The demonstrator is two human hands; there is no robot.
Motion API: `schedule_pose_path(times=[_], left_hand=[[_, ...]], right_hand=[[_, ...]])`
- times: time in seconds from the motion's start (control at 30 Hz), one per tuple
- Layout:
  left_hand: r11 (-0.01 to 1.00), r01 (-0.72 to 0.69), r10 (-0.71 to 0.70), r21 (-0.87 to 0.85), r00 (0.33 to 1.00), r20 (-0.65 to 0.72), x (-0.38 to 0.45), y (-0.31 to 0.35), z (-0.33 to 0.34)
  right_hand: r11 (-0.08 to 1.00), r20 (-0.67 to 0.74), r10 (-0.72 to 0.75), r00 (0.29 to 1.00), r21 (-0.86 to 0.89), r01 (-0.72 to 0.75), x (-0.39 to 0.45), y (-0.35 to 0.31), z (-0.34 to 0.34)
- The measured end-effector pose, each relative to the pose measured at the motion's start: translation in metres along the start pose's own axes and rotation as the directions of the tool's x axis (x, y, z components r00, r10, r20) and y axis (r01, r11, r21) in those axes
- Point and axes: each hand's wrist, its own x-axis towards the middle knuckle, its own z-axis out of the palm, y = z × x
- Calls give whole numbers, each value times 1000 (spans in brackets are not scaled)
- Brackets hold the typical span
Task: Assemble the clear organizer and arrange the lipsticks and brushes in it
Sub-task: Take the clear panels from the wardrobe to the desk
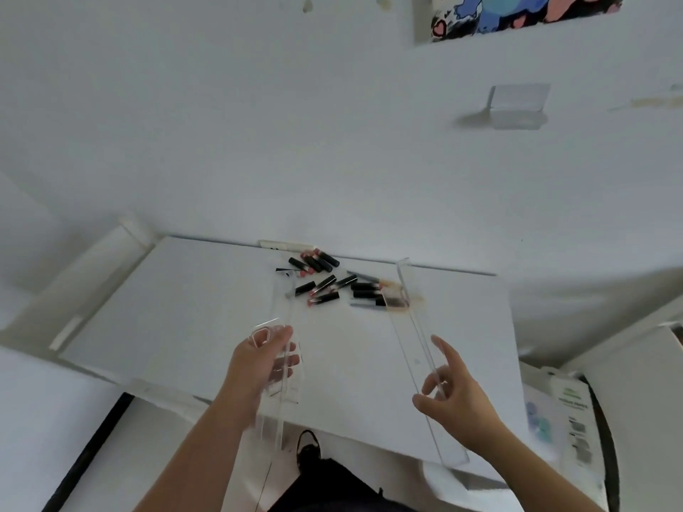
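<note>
1. The person stood at a white bench (pixel 207 312), seen from above, with both hands apart and raised over its near edge.
2. The left hand (pixel 260 367) gripped a clear plastic panel (pixel 281 400) held on edge, its fingers curled round the panel's upper part; hexagon-shaped cutouts showed near the fingertips.
3. The right hand (pixel 452 395) held a second, longer clear panel (pixel 414 327) that ran away from the hand toward the far side of the bench. The thumb and lower fingers pinched its edge while the forefinger stuck out straight.
4. Beyond both hands, between the two panels, black lipsticks (pixel 323 286) lay scattered flat on the bench, with a few brushes (pixel 391 299) just past the right hand's panel, partly seen through it.
5. The panels looked light, stiff and slick, and probably prone to scratches or cracks if bent. Gripping them by the edges, near the middle of their length, seemed wisest.
6. The lipsticks appeared small, hard and likely to roll; each could be pinched round its barrel.
7. The organizer was not yet assembled.
</note>
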Motion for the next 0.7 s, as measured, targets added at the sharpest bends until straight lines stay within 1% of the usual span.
schedule_pose_path(times=[0.13, 0.2, 0.37, 0.53, 0.63, 0.7], left_hand=[[997, 24, -27, 67, 999, 31, 68, 3, -27], [995, 31, -35, 97, 998, 47, 104, 0, -42], [988, 19, -28, 150, 998, 63, 167, -9, -68], [987, 6, -21, 162, 996, 89, 195, -6, -71], [979, 1, -16, 204, 997, 72, 204, -3, -66], [969, -36, 17, 245, 997, 78, 213, -4, -61]], right_hand=[[997, -13, 71, 997, -34, -72, 30, 1, 41], [992, -47, 107, 993, -63, -110, 46, 1, 66], [982, -105, 119, 987, -132, -132, 77, -6, 109], [977, -134, 101, 986, -173, -123, 99, -18, 126], [967, -92, 111, 990, -221, -129, 117, -13, 121], [961, -68, 79, 995, -259, -94, 128, -12, 117]])
